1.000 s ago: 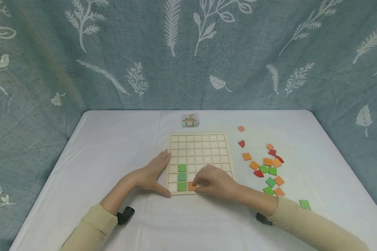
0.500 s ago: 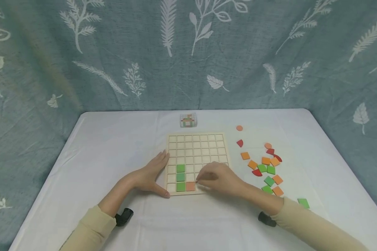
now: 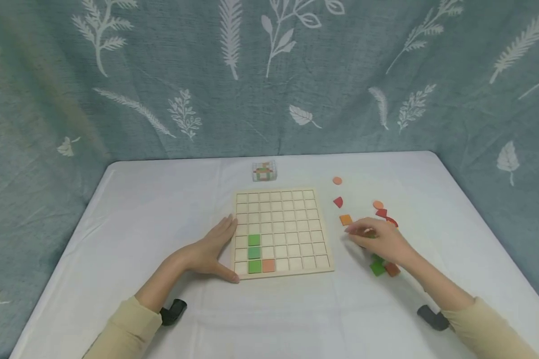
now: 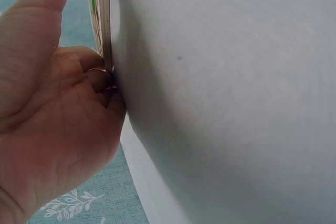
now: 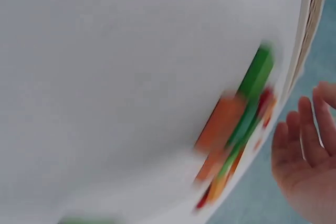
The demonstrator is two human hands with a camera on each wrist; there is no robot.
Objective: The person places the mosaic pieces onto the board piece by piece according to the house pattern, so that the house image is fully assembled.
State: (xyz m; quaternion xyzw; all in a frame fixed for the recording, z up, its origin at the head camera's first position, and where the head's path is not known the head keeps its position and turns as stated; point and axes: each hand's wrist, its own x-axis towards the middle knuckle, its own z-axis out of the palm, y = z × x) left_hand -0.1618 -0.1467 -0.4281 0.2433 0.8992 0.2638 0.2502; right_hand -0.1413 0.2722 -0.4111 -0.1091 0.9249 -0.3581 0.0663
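A pale wooden grid board (image 3: 294,225) lies on the white table. Three green square tiles (image 3: 254,253) fill a column near its lower left, and an orange square tile (image 3: 268,265) sits right of the lowest one. My left hand (image 3: 208,252) rests along the board's left edge, fingers extended and thumb at the lower corner. Over the loose pieces on the right hovers my right hand (image 3: 379,240), its fingers loosely bent with nothing between them in the right wrist view. Beneath it, partly hidden, are green tiles (image 3: 377,269) and orange tiles (image 5: 220,124).
A small clear box (image 3: 264,171) with a coloured pattern stands behind the board. Nearer the right hand lie a lone orange square (image 3: 346,220), a red wedge (image 3: 338,202), orange discs (image 3: 337,180) and further red pieces (image 3: 381,213). A leaf-patterned curtain (image 3: 251,99) hangs behind the table.
My right hand has let go of the orange tile on the board and moved right, over the loose pieces. My left hand has stayed at the board's edge.
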